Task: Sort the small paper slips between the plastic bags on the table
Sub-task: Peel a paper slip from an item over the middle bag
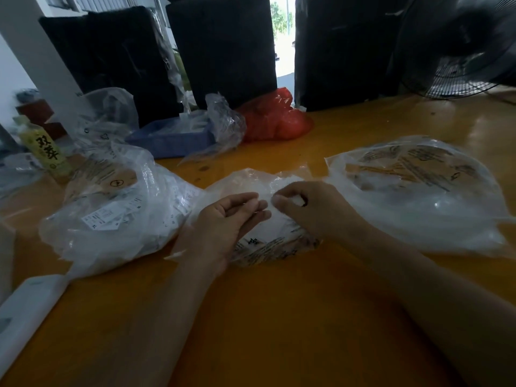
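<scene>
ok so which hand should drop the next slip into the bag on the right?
Right. The right hand already pinches something small and white, probably slips, and lies nearer the right bag. The left hand rests over the middle bag, fingers loose, with no grip on anything I can see.

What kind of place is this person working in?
Probably a small packing or sorting workroom, not a home. Clear plastic bags of printed slips crowd an orange table, black bundles are stacked behind, and a standing fan is at the right.
</scene>
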`<state>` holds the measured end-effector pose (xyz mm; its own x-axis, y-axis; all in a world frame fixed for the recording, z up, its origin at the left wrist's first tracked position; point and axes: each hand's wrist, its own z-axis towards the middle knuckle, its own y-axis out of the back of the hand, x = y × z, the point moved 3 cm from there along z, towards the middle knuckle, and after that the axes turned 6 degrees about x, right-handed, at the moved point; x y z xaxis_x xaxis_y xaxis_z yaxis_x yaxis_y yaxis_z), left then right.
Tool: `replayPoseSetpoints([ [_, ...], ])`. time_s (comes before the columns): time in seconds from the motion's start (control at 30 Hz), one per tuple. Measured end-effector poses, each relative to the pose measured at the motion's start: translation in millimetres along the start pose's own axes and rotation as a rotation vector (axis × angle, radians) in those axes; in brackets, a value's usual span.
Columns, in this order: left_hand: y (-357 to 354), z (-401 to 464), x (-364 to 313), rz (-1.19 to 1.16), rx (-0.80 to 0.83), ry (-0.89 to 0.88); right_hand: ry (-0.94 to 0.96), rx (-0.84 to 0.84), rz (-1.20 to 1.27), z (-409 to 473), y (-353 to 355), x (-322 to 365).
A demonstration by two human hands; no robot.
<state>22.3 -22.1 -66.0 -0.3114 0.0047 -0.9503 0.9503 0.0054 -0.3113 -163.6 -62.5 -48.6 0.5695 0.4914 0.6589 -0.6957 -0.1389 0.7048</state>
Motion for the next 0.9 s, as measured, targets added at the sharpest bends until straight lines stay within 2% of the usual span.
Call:
replayPoseSetpoints([
  [0.07,-1.1,-0.1,1.5,0.030,0.012,0.000,0.009,0.028,-0.066,-0.1,-4.0,0.7],
  [0.23,-1.9,-1.4,5.0,0.101,0.046,0.025,0.016,-0.047,-0.043,0.1,-5.8,2.2],
  [0.33,-0.8,-0.6,6.2,0.034,-0.001,0.044,0.017,-0.010,-0.025,-0.8,-9.1,2.8],
  [0.57,1.7,0.2,1.5,-0.137,-0.047,0.057,-0.065,-0.177,0.266,0.5,6.8,-5.0],
  [0.9,0.9,-1.0,-0.5,-0.143,-0.007,0.025,0.022,-0.190,0.145,-1.8,11.5,1.8],
])
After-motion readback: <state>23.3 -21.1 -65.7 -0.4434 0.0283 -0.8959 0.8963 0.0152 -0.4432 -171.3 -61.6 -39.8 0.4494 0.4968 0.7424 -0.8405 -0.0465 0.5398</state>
